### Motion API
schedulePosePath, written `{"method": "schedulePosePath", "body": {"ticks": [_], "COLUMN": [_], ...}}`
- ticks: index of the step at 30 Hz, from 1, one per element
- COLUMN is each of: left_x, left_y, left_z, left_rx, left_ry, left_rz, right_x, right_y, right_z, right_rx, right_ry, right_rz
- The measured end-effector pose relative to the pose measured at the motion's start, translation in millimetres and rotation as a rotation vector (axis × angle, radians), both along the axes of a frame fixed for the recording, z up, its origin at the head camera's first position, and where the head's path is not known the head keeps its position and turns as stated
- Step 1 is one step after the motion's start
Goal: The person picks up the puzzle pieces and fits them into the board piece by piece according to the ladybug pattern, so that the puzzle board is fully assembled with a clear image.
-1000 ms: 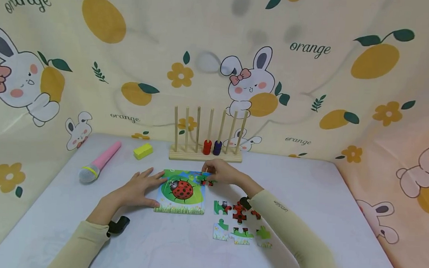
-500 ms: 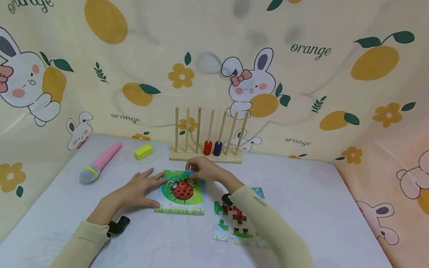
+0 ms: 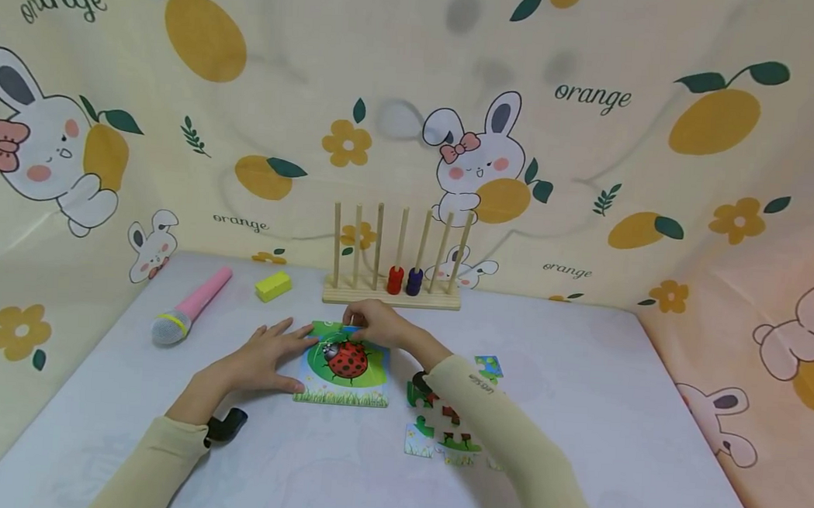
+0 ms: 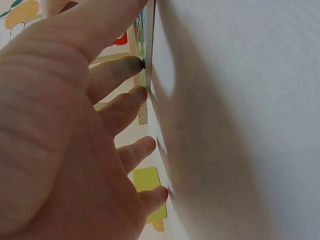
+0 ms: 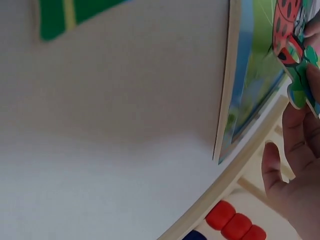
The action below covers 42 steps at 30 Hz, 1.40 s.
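A square puzzle board (image 3: 349, 397) with a ladybug picture lies flat on the table in the head view. My left hand (image 3: 263, 362) has its fingers spread, with the thumb and fingertips touching the board's left side. Over the board's top edge, my right hand (image 3: 380, 324) pinches a puzzle piece (image 5: 297, 95); the right wrist view shows it green with red and black parts, raised off the board. In the head view that piece is mostly hidden by the fingers. Loose puzzle pieces (image 3: 419, 440) lie right of the board, several partly covered by the right sleeve.
Behind the board stands a wooden rack (image 3: 392, 300) with upright pegs, bearing red beads (image 3: 395, 280) and dark blue beads (image 3: 414, 282). A pink toy microphone (image 3: 192, 306) and a yellow block (image 3: 274, 286) lie at the back left. A patterned cloth (image 3: 305, 85) hangs behind the table.
My right hand has carried the piece left, from the board's upper right corner to the middle of its top edge. A blue-topped loose piece has come into sight. The left hand stays put.
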State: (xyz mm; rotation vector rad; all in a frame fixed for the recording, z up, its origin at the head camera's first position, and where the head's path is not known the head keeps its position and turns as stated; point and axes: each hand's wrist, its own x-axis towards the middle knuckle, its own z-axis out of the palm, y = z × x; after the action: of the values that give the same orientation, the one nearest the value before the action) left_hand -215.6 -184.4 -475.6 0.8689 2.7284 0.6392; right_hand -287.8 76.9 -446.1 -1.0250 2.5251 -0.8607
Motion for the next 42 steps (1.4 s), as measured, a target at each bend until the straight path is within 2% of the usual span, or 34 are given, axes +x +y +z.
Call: {"method": "schedulePosePath", "body": {"ticks": [6,18,31,42], "left_x": [0.8,2.3,2.6,1.8], "left_y": [0.1,0.9,0.9,1.4], "left_z": [1.1,4.2,3.7,2.9], "left_rx": [-0.002,-0.002,-0.001,-0.002], "left_ry": [0.007,0.012,0.012,0.008], "left_rz": [-0.001,-0.006,-0.006,0.0], "right_x": [2.8,9.5,11.2,10.6], "right_y": [-5.7,-11.3,-11.4,-10.7], "right_z": [-1.6,-1.4,-4.4,-9.1], "right_rx": [0.023,0.195,0.258,0.266], "right_ry": [0.045,0.215,0.261,0.287], "right_rz": [-0.036,-0.086,-0.078,-0.057]}}
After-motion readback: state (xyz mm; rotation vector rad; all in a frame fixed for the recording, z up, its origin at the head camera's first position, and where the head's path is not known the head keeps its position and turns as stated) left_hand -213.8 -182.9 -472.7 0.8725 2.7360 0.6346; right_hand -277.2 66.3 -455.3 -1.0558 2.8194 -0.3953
